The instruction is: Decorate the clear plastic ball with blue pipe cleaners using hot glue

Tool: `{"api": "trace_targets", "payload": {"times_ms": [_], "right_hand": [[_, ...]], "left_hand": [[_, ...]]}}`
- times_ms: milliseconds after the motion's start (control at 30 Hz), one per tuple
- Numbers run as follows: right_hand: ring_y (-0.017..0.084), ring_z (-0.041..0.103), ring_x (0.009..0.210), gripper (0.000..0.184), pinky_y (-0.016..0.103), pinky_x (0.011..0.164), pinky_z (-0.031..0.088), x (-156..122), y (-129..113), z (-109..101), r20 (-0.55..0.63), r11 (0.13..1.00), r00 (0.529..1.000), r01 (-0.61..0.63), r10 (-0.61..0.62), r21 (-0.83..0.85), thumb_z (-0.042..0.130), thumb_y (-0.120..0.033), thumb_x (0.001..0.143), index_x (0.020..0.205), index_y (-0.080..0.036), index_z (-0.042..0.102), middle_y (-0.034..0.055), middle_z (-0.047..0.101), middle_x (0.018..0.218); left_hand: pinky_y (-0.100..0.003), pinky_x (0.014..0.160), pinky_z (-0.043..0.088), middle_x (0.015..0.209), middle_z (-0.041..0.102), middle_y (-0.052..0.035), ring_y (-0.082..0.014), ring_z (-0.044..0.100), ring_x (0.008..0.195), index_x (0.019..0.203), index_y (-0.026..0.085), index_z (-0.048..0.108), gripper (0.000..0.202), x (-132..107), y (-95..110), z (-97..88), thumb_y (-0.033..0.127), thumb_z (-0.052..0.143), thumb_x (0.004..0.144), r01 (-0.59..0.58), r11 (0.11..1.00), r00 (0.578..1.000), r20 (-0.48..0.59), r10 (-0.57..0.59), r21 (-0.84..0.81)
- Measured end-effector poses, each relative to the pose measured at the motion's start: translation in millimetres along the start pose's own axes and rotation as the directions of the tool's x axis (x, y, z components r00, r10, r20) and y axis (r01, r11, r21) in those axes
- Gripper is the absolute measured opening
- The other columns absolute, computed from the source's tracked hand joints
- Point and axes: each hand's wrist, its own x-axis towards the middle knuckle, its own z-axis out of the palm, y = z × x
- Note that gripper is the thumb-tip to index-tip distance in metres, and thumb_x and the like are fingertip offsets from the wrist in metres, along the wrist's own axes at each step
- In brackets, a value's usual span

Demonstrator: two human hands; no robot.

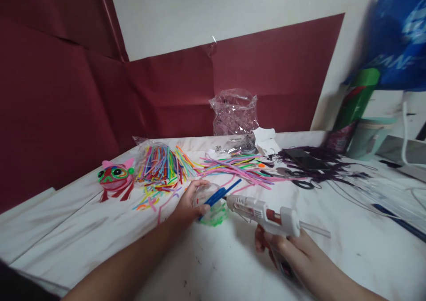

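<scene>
right hand [291, 247] wrapped round glue gun [258, 208]; left hand [189, 204] gripping clear plastic piece [214, 216] and blue strips [216, 196], mid-table [186, 265]. nozzle [225, 198] right by strips: a slip could burn left thumb [204, 210] if hot. scissors [303, 184] farther right.

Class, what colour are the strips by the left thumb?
The strips are blue, showing best in the head view.

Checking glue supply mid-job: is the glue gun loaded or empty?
Loaded: a glue stick juts from the rear of the glue gun in the right hand.
</scene>
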Motion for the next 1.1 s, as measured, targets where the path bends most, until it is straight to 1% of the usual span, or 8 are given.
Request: {"api": "trace_targets", "payload": {"times_ms": [167, 300, 467, 633, 767, 900, 967, 1100], "right_hand": [[0.017, 0.05, 0.059, 0.036, 0.028, 0.054, 0.04, 0.6, -3.8, 0.3, -0.012, 1.0, 1.0, -0.004, 0.004, -0.005, 0.035, -0.039, 0.084, 0.07, -0.018, 0.061, 0.0041, 0.058, 0.07], [0.017, 0.049, 0.057, 0.037, 0.029, 0.055, 0.041, 0.7, -5.4, 0.4, -0.001, 0.999, 1.0, -0.027, 0.027, 0.019, 0.034, -0.039, 0.084, 0.071, -0.017, 0.061, 0.003, 0.057, 0.066], [0.019, 0.053, 0.066, 0.035, 0.03, 0.059, 0.041, -1.3, -3.3, -0.5, 0.014, 1.0, 1.0, 0.021, -0.021, 0.006, 0.033, -0.037, 0.085, 0.073, -0.017, 0.06, 0.0052, 0.061, 0.076], [0.017, 0.05, 0.061, 0.036, 0.028, 0.055, 0.04, -1.1, 0.0, 0.2, 0.031, 1.0, 0.999, -0.009, 0.008, 0.024, 0.032, -0.037, 0.086, 0.074, -0.017, 0.059, 0.0043, 0.058, 0.074], [0.016, 0.048, 0.058, 0.036, 0.027, 0.052, 0.038, 0.8, -0.1, 0.8, 0.033, 0.998, 0.998, -0.051, 0.05, 0.043, 0.032, -0.039, 0.085, 0.072, -0.017, 0.058, 0.0025, 0.054, 0.068], [0.017, 0.05, 0.063, 0.036, 0.028, 0.056, 0.04, -0.4, -3.6, 1.2, 0.068, 1.0, 0.998, 0.001, -0.002, 0.022, 0.031, -0.039, 0.085, 0.073, -0.018, 0.058, 0.0034, 0.056, 0.072], [0.018, 0.051, 0.067, 0.036, 0.029, 0.061, 0.041, -1.3, -4.4, 1.0, 0.061, 0.999, 0.998, 0.035, -0.035, -0.009, 0.031, -0.038, 0.085, 0.073, -0.018, 0.058, 0.004, 0.057, 0.074], [0.017, 0.051, 0.064, 0.037, 0.029, 0.061, 0.041, -0.8, -1.8, -0.4, 0.034, 1.0, 0.999, 0.002, -0.002, -0.011, 0.03, -0.037, 0.086, 0.074, -0.018, 0.059, 0.0035, 0.058, 0.074]], "left_hand": [[-0.036, 0.081, 0.044, 0.112, 0.061, -0.0107, -0.027, 0.06, 0.097, 0.113, 0.022, 0.052, 0.069, 1.1, -2.8, -1.9, 0.043, 0.083, 0.055, -0.017, 1.0, 1.0, 0.015, 0.017, -0.009], [-0.036, 0.082, 0.044, 0.112, 0.061, -0.0116, -0.0275, 0.06, 0.097, 0.113, 0.02, 0.05, 0.07, 0.6, 0.1, -1.1, 0.043, 0.083, 0.056, -0.011, 1.0, 0.999, 0.031, 0.012, -0.015], [-0.036, 0.082, 0.044, 0.113, 0.06, -0.0114, -0.028, 0.059, 0.099, 0.112, 0.02, 0.051, 0.068, 1.0, 1.0, -0.3, 0.043, 0.082, 0.056, -0.022, 1.0, 1.0, 0.018, 0.022, 0.015], [-0.037, 0.082, 0.045, 0.113, 0.061, -0.0115, -0.0281, 0.059, 0.1, 0.114, 0.02, 0.051, 0.07, 1.2, -3.4, -2.9, 0.044, 0.082, 0.056, -0.038, 0.999, 0.999, 0.024, 0.037, 0.018], [-0.037, 0.084, 0.044, 0.116, 0.059, -0.0117, -0.0285, 0.059, 0.101, 0.114, 0.021, 0.05, 0.068, 1.0, -3.5, -3.8, 0.042, 0.081, 0.057, -0.006, 1.0, 1.0, 0.026, 0.006, 0.013], [-0.036, 0.083, 0.044, 0.111, 0.061, -0.0109, -0.0276, 0.059, 0.099, 0.112, 0.02, 0.051, 0.069, 1.4, 0.5, -1.6, 0.044, 0.082, 0.055, -0.026, 1.0, 0.999, 0.027, 0.026, 0.016], [-0.035, 0.08, 0.044, 0.111, 0.061, -0.0104, -0.0273, 0.06, 0.097, 0.112, 0.021, 0.052, 0.068, 1.1, 2.9, -0.3, 0.044, 0.082, 0.055, -0.007, 1.0, 1.0, 0.012, 0.006, 0.024], [-0.034, 0.077, 0.045, 0.112, 0.061, -0.0098, -0.0274, 0.06, 0.096, 0.112, 0.021, 0.051, 0.068, -0.2, 5.2, 0.7, 0.043, 0.081, 0.055, 0.028, 0.999, 1.0, -0.014, -0.028, 0.027]]}}
